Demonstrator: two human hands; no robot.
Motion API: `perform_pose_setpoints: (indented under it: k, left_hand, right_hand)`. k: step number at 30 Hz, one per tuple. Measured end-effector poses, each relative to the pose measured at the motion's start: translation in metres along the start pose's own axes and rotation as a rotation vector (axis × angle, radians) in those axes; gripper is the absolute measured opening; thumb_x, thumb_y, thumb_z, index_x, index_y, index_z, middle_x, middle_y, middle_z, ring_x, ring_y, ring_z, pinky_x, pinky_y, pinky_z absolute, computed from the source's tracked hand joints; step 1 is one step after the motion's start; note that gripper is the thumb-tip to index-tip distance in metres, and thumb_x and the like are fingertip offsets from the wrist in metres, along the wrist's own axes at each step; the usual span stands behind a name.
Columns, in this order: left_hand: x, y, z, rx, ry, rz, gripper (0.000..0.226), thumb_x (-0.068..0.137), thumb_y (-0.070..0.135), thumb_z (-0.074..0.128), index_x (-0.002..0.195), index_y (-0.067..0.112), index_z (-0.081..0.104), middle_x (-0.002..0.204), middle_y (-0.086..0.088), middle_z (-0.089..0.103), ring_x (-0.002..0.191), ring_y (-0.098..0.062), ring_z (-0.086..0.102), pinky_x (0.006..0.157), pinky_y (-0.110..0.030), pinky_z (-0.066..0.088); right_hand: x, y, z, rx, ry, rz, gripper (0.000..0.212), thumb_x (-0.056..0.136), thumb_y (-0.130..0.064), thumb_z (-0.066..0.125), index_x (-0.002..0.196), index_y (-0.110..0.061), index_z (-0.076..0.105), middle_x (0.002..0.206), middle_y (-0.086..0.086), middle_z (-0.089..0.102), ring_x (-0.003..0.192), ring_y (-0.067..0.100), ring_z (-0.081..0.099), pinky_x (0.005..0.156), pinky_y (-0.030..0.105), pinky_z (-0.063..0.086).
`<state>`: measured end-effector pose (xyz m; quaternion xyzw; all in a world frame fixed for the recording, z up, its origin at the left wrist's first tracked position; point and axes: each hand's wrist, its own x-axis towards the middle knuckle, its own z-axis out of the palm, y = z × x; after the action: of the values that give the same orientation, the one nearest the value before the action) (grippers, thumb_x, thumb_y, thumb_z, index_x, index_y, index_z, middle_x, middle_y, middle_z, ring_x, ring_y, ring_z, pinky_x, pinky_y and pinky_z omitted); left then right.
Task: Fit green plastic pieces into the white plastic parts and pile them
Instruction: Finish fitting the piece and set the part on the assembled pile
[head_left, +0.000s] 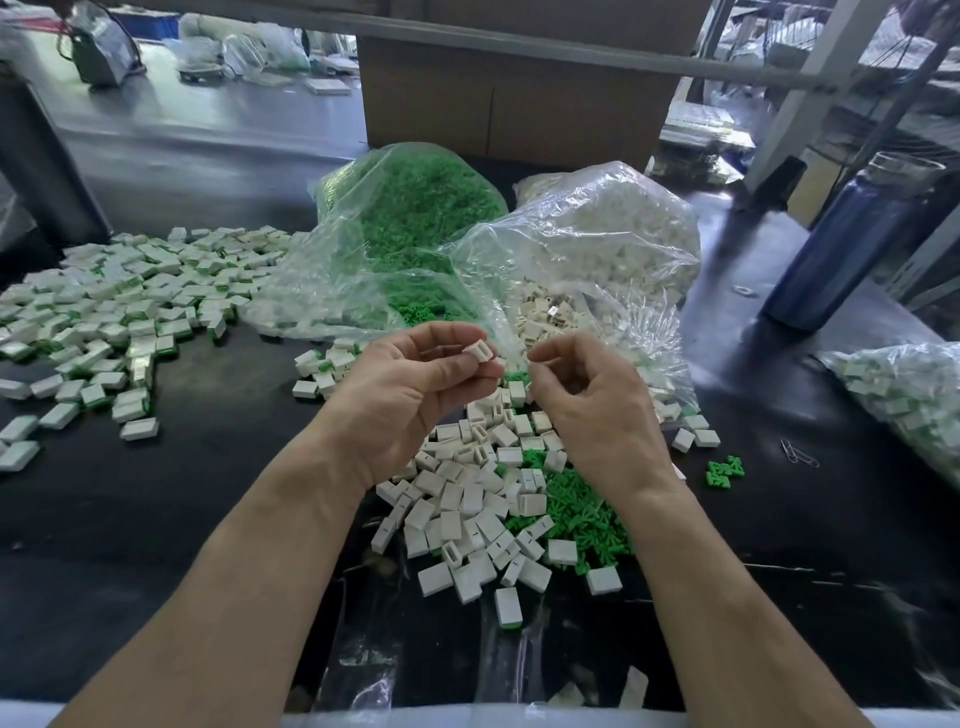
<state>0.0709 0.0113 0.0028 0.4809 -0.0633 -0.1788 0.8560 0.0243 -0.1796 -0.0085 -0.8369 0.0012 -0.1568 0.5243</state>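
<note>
The white plastic part (479, 352) is pinched between thumb and fingertips of the left hand (415, 384), held above the loose heap of white shells (467, 499) and green pieces (576, 512) on the dark table (218, 467). Its open slot seems to face up and right, toward the right hand (582, 395), its long axis tilted roughly along that line. The right hand's fingers are curled together (whether they pinch a green piece, I cannot tell). To do this well, line the insert squarely with the slot, push straight until seated, then toss it onto the finished pile (119, 312) at left.
</note>
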Motion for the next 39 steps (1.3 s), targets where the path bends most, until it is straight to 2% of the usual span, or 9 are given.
perform_pose_setpoints:
  k: [3,5,8,11,17,26,33,39]
  left_hand:
    - [0.0,-0.001,0.001,0.043,-0.006,-0.003,0.028,0.077,0.002,0.071,0.105,0.001,0.071,0.101,-0.018,0.077,0.089,-0.026,0.077,0.075,-0.029,0.063]
    - [0.0,-0.002,0.002,0.085,0.004,-0.01,0.03,0.078,0.004,0.072,0.107,0.001,0.07,0.102,-0.016,0.077,0.09,-0.024,0.076,0.074,-0.028,0.062]
    - [0.0,-0.002,0.002,0.187,0.022,-0.013,0.029,0.077,0.007,0.074,0.106,0.005,0.073,0.095,-0.008,0.076,0.085,-0.019,0.072,0.069,-0.025,0.06]
    - [-0.001,-0.003,0.002,0.242,0.02,-0.013,0.029,0.075,0.011,0.076,0.103,0.009,0.075,0.089,-0.004,0.074,0.083,-0.016,0.07,0.07,-0.025,0.059]
    - [-0.001,-0.004,0.002,0.266,0.004,-0.019,0.03,0.075,0.013,0.077,0.104,0.008,0.075,0.088,-0.004,0.073,0.081,-0.016,0.069,0.071,-0.026,0.06]
    - [-0.002,-0.005,0.004,0.316,0.007,0.007,0.032,0.074,0.018,0.078,0.104,0.009,0.075,0.084,-0.001,0.073,0.08,-0.015,0.067,0.073,-0.026,0.061]
    - [-0.002,-0.006,0.003,0.356,0.011,0.021,0.033,0.073,0.02,0.08,0.104,0.009,0.075,0.084,-0.001,0.075,0.078,-0.015,0.068,0.072,-0.025,0.061]
    - [-0.002,-0.007,0.003,0.405,0.004,0.029,0.028,0.073,0.021,0.081,0.1,0.014,0.077,0.089,-0.008,0.076,0.08,-0.019,0.07,0.078,-0.03,0.062]
  right_hand:
    - [0.001,0.001,0.001,0.12,-0.01,-0.007,0.018,0.104,-0.024,0.067,0.111,-0.038,0.075,0.1,-0.013,0.073,0.09,0.003,0.068,0.08,0.021,0.057]
    - [0.001,0.0,0.002,0.158,-0.026,-0.024,0.024,0.104,-0.019,0.067,0.115,-0.038,0.077,0.101,-0.014,0.072,0.085,0.002,0.065,0.075,0.02,0.054]
    - [0.0,-0.003,0.005,0.232,-0.017,-0.033,0.025,0.1,-0.013,0.071,0.116,-0.031,0.075,0.103,-0.006,0.075,0.087,0.005,0.069,0.073,0.019,0.055]
    - [-0.001,-0.007,0.007,0.286,-0.001,-0.055,0.019,0.097,-0.01,0.075,0.107,-0.026,0.073,0.098,0.0,0.075,0.085,0.014,0.072,0.07,0.023,0.058]
    - [-0.004,-0.01,0.009,0.249,0.0,-0.117,0.024,0.094,-0.008,0.077,0.1,-0.032,0.073,0.095,-0.003,0.076,0.084,0.015,0.072,0.074,0.027,0.061]
    - [-0.005,-0.007,0.008,0.151,0.038,-0.137,0.021,0.095,-0.012,0.077,0.103,-0.031,0.073,0.098,-0.014,0.075,0.087,0.008,0.073,0.074,0.02,0.06]
    - [-0.004,-0.005,0.007,0.149,0.015,-0.116,0.017,0.096,-0.012,0.077,0.105,-0.026,0.078,0.095,-0.01,0.076,0.087,0.008,0.073,0.073,0.019,0.058]
    - [-0.002,-0.001,0.006,0.17,0.003,-0.074,0.017,0.098,-0.014,0.074,0.109,-0.026,0.08,0.098,-0.012,0.077,0.091,0.007,0.073,0.074,0.021,0.059]
